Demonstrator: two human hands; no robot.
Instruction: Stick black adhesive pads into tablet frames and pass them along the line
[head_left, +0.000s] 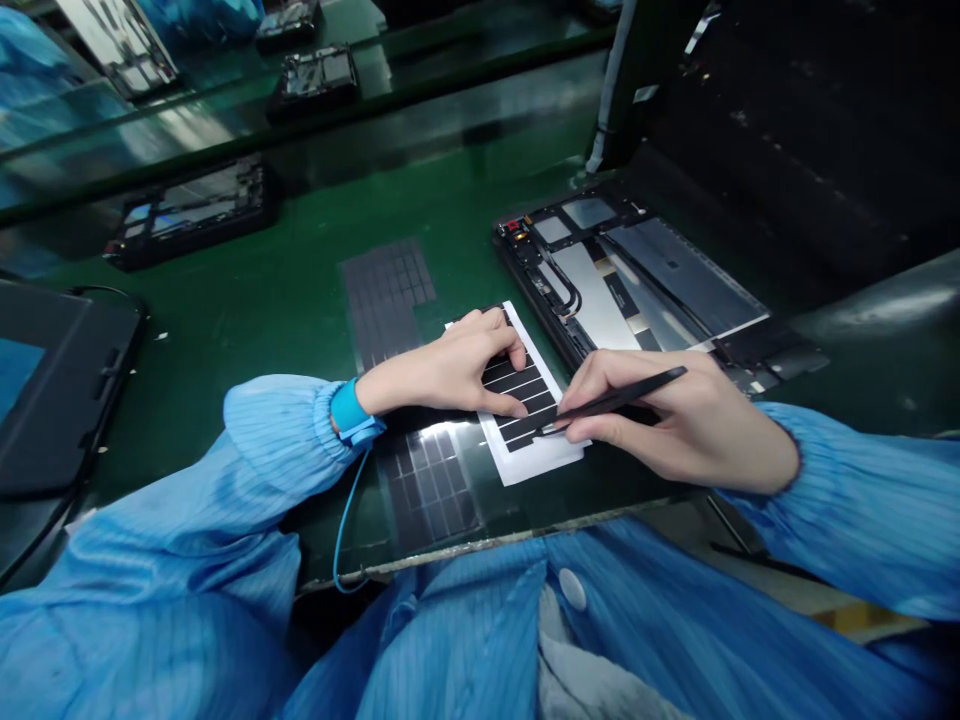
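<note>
A white backing sheet [511, 468] with rows of black adhesive strips [534, 386] lies near the front edge of the green bench. Resting on its upper left part is my left hand [469, 365], thumb and fingers apart, with a blue wrist strap [354, 412] on that wrist. My right hand [660, 420] pinches black tweezers [626, 392]; their tips touch the lower right of the sheet, at the end of a strip. Just beyond my right hand lies an opened device [592, 290] with its inside parts and cables exposed.
Clear sheets with dark rectangles [431, 487] and a dark gridded sheet [386, 295] lie left of the backing sheet. A black case [64, 385] stands at far left. Another opened device [195, 210] sits behind. More units [315, 80] are on the raised line at the back.
</note>
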